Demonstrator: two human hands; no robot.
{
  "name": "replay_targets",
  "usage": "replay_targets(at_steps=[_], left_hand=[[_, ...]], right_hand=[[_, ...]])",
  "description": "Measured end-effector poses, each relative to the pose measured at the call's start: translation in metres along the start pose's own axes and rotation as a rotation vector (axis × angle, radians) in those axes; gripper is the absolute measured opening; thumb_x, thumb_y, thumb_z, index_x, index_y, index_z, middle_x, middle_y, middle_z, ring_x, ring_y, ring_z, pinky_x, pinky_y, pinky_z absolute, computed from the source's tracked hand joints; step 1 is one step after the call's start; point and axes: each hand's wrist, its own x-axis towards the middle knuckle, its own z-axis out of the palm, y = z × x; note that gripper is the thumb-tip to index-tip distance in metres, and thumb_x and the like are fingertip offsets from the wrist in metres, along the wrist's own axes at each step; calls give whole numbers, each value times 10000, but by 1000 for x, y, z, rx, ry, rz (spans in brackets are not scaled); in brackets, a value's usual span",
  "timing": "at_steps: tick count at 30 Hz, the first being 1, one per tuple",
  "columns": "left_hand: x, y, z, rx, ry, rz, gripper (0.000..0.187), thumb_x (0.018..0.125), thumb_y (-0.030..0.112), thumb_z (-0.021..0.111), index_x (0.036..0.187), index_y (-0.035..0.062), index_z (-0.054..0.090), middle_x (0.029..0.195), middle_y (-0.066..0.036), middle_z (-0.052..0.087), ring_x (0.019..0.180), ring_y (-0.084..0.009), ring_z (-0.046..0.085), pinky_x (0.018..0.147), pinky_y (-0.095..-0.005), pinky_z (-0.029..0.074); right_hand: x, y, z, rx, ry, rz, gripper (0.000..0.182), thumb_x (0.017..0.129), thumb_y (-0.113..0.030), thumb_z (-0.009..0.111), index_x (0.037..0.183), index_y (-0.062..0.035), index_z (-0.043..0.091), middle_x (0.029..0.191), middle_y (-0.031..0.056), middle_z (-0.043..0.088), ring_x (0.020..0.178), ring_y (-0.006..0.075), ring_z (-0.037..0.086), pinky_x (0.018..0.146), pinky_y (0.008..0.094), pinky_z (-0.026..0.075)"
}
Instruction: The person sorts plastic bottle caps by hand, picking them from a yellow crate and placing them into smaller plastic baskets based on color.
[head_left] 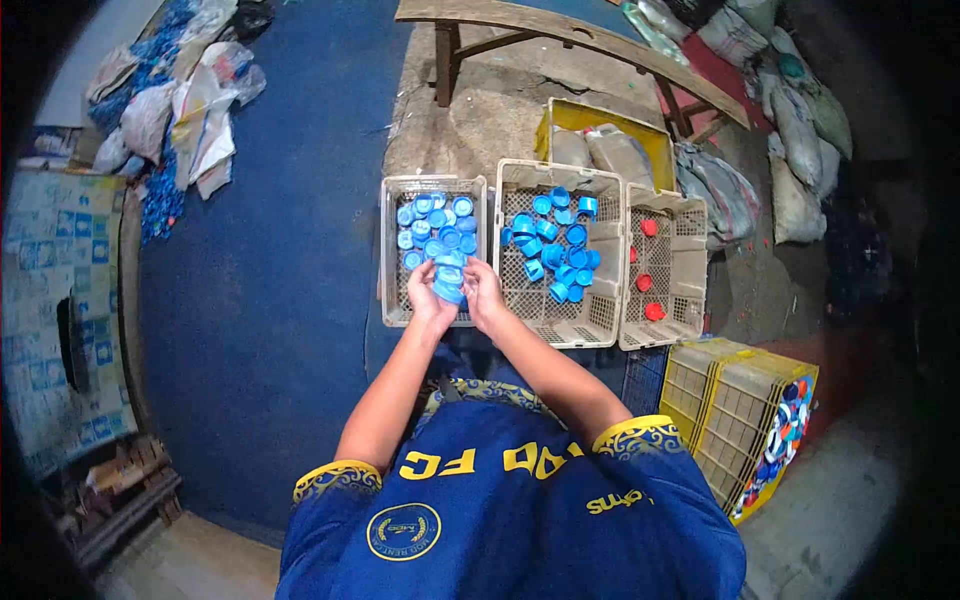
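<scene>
My left hand point(425, 298) and my right hand point(485, 294) are cupped together over the front part of the left basket point(391, 250). Between them they hold a small bunch of light blue plastic caps point(449, 276), with fingers curled round the sides. More light blue caps point(436, 219) lie loose in that basket, just beyond my fingertips. The middle basket point(520, 300), right of my right hand, contains several brighter blue, deeper caps point(575, 256). Farther right, a narrower-looking basket point(690, 271) has a few red caps point(644, 282) on its grid bottom.
A yellow crate point(655, 150) with sacks stands behind the baskets. Another yellow-edged crate point(715, 410), full of mixed-colour caps, is at right. Beyond is a wooden bench point(590, 40). Sacks point(797, 135) lie at far right; plastic bags point(205, 110) and blue caps lie at upper left.
</scene>
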Motion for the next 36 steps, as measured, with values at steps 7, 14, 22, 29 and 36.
replay_targets(at_steps=[7, 14, 22, 29, 36], left_hand=[[20, 34, 22, 15, 159, -84, 741, 902, 432, 604, 1451, 56, 279, 1481, -273, 358, 1219, -427, 486, 984, -568, 430], [5, 56, 2, 124, 144, -142, 687, 911, 393, 602, 1422, 18, 338, 1545, -258, 337, 1364, -427, 441, 1118, -519, 390], [-21, 86, -37, 130, 203, -254, 443, 909, 348, 591, 1225, 42, 544, 1393, -132, 598, 1322, -343, 540, 1076, -489, 448], [1, 90, -36, 183, 284, -295, 309, 922, 333, 576, 1068, 69, 640, 1223, -80, 693, 1179, -290, 623, 977, -453, 493], [11, 50, 24, 317, 134, -369, 266, 933, 301, 581, 1045, 74, 662, 1169, -64, 714, 1081, -278, 656, 934, -441, 522]], right_hand=[[23, 6, 30, 88, 144, -126, 533, 852, -141, 648, 1359, -46, 515, 1174, 81, 597, 1099, 208, 549, 966, 359, 429], [5, 7, 22, 48, 74, -116, 448, 903, -176, 635, 1323, -35, 564, 1247, 98, 610, 1139, 251, 597, 982, 387, 470], [-76, 1, -40, -115, 198, 55, 370, 988, -304, 563, 1266, -62, 597, 1215, 111, 686, 1022, 260, 703, 865, 357, 532], [-116, 2, -88, 97, 294, -50, 364, 998, -307, 537, 1253, -54, 595, 1167, 115, 691, 964, 232, 706, 817, 354, 541], [-154, -4, -117, 183, 400, -248, 330, 994, -285, 541, 1226, -58, 605, 1091, 103, 717, 897, 209, 715, 783, 336, 546]])
